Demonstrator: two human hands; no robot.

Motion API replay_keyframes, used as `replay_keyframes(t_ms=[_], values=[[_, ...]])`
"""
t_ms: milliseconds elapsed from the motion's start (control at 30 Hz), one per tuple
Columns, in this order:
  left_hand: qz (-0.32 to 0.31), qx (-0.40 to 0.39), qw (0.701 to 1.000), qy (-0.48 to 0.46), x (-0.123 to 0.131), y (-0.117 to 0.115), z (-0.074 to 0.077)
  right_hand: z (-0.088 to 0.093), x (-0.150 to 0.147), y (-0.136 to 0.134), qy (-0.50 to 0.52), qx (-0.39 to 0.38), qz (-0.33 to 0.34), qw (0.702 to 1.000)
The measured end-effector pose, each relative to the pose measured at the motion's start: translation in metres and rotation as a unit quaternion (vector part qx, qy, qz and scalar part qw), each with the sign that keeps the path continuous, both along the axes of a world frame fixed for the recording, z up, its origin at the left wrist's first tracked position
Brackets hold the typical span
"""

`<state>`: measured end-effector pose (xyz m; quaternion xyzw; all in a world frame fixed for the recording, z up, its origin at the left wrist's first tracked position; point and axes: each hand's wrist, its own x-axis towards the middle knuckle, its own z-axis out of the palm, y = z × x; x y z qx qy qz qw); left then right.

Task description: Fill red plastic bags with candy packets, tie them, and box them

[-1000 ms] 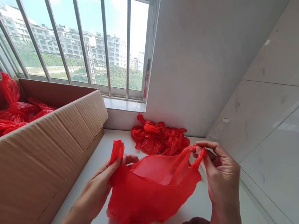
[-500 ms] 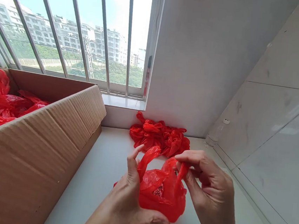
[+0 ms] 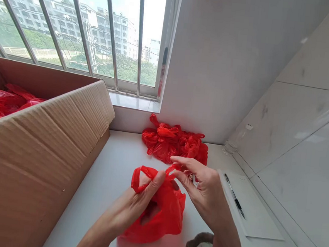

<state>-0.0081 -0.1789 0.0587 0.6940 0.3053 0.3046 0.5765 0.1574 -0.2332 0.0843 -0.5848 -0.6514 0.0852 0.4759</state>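
A red plastic bag (image 3: 170, 213) rests on the white tabletop, in front of me and between my hands. My left hand (image 3: 142, 199) is closed on the bag's upper part, the thumb pressing near the base of one handle loop that stands up on the left. Some of its fingers lie behind the thin red film. Thumb and fingers of my right hand (image 3: 199, 183) pinch the other handle at the top right. What is inside the bag is hidden.
Behind lies a pile of red plastic bags (image 3: 174, 142). At left stands a cardboard box (image 3: 50, 128) holding more red bags (image 3: 3, 102). On the right are a clear bottle (image 3: 234, 140), a pen (image 3: 234, 196) on white paper (image 3: 259, 222), and a round brown-rimmed object (image 3: 196, 245) by my right forearm.
My left hand, spread beside the bag before, has closed on its top. My right hand has moved left with its handle. The pen has come into view, and the camera has tilted down slightly.
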Motion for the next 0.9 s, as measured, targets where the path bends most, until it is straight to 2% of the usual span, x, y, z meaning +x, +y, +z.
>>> replay_keyframes(t_ms=[67,133,200,267,333,367,433,500,567,667,800,900], values=[[-0.046,-0.106,0.993,0.011,0.001,0.003,0.005,-0.002,-0.003,0.005,0.075,-0.025,0.026,0.997],[-0.045,-0.156,0.987,-0.003,0.001,0.008,0.009,-0.003,-0.008,0.004,0.111,-0.013,0.017,0.994],[-0.036,-0.182,0.982,-0.035,0.0,0.015,0.011,-0.001,-0.011,-0.004,0.08,-0.015,0.049,0.995],[-0.047,-0.175,0.982,-0.059,-0.004,0.021,0.014,0.001,-0.011,-0.013,0.004,-0.055,0.136,0.989],[-0.083,-0.126,0.987,-0.063,-0.009,0.024,0.017,0.002,-0.007,-0.019,-0.055,-0.096,0.201,0.973],[-0.109,-0.089,0.989,-0.054,-0.012,0.025,0.019,0.003,-0.005,-0.02,-0.063,-0.1,0.204,0.972],[-0.152,-0.004,0.988,-0.021,-0.018,0.023,0.021,0.002,-0.001,-0.016,-0.018,-0.074,0.143,0.987],[-0.163,0.097,0.981,0.028,-0.022,0.02,0.021,-0.001,0.001,-0.005,0.066,-0.051,0.074,0.994],[-0.142,0.205,0.965,0.084,-0.022,0.018,0.019,-0.007,0.0,0.009,0.127,-0.078,0.093,0.984],[-0.107,0.343,0.919,0.164,-0.017,0.018,0.014,-0.018,-0.002,0.028,0.147,-0.139,0.194,0.96],[-0.004,0.479,0.864,0.158,-0.006,0.025,0.004,-0.029,-0.004,0.035,0.167,-0.152,0.16,0.961],[0.024,0.507,0.852,0.125,-0.001,0.028,-0.004,-0.031,-0.004,0.034,0.175,-0.182,0.182,0.95]])
